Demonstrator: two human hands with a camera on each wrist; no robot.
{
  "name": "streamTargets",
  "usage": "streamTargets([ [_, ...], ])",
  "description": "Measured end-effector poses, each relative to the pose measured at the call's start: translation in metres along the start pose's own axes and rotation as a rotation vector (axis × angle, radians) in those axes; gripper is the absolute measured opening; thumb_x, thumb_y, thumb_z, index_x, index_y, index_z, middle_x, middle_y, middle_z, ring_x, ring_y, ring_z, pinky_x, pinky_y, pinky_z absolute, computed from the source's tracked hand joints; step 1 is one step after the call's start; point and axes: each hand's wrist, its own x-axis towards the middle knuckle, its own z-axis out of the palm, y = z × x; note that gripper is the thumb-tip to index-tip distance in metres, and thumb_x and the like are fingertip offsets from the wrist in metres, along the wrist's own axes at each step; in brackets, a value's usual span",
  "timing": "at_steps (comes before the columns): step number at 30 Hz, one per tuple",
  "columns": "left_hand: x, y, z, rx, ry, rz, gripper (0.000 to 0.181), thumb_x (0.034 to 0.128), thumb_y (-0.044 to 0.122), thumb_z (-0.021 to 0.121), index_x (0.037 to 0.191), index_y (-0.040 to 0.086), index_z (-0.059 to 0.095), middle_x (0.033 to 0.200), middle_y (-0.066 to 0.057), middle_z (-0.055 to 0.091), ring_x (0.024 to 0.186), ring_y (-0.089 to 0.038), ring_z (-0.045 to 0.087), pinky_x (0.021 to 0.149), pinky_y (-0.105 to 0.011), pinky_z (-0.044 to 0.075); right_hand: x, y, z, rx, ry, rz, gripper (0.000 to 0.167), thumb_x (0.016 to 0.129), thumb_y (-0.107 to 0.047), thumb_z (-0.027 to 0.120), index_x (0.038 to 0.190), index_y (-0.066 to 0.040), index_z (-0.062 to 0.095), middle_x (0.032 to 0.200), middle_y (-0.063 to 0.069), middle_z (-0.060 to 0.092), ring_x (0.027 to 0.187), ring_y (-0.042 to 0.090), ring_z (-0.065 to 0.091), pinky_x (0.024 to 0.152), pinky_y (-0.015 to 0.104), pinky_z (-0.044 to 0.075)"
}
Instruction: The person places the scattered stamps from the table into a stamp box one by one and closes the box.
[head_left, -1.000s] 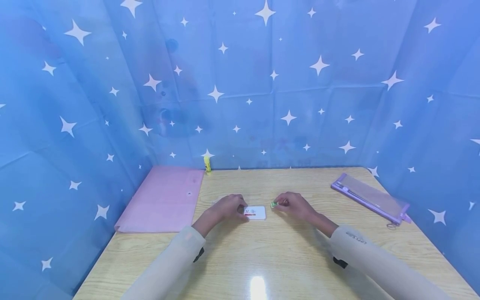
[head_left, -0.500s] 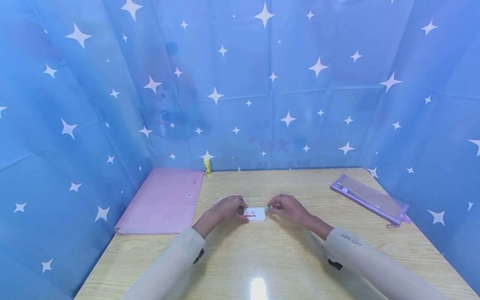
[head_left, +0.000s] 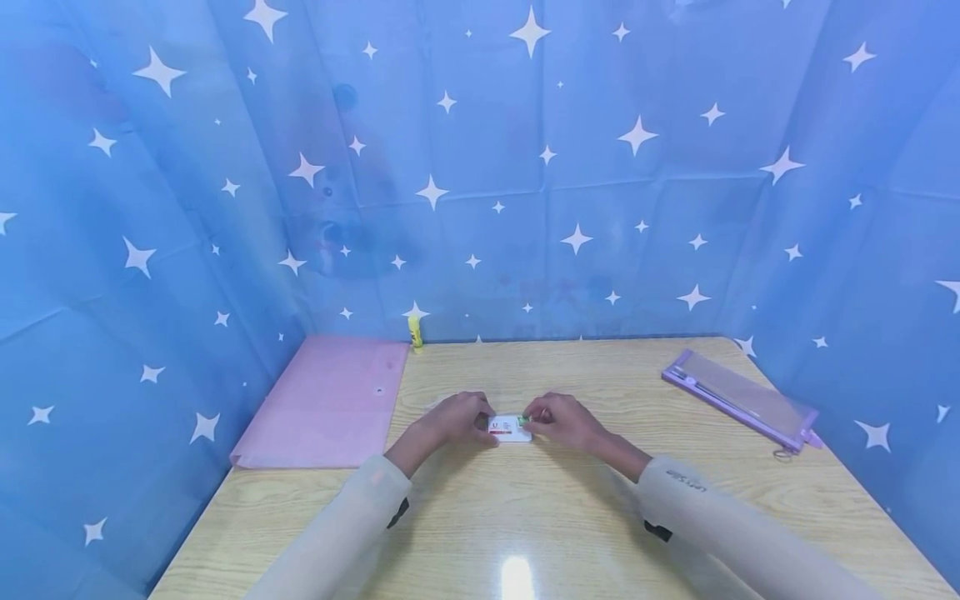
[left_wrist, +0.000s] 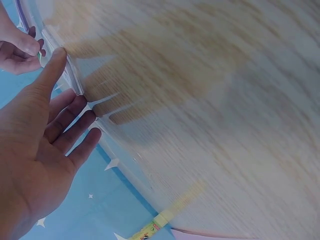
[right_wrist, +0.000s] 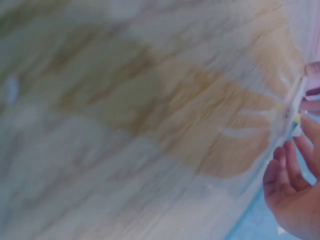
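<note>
Starry blue curtain (head_left: 480,150) behind, wooden desk (head_left: 600,542) below, and the left hand (head_left: 453,417) has its grip clamped on the left end of a white card (head_left: 504,432), while the right hand (head_left: 564,422) pinches a green piece (head_left: 522,422) at its right end. Left wrist view: thumb and fingertips at the card's edges; right wrist, blurry: the card between both hands.

Same tabletop (head_left: 450,517) in all views

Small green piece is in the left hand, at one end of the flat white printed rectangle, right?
Not quite: the head view shows the small green piece in the right hand, not the left hand, at one end of the flat white printed rectangle.
</note>
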Motion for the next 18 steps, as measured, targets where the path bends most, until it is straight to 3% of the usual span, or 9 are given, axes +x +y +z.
streamTargets([
  [18,-0.0021,0.0036,-0.0016,-0.009,-0.005,-0.022,0.050,0.0856,0.040,0.086,0.125,0.012,0.075,0.111,0.002,0.070,0.095,-0.010,0.063,0.090,-0.029,0.054,-0.0019,-0.0050,0.0017,-0.009,-0.017,0.009,0.021,0.091,-0.017,0.081,0.107,-0.004,0.076,0.091,0.001,0.068,0.075,0.008,0.061,0.064,0.023,0.051],
])
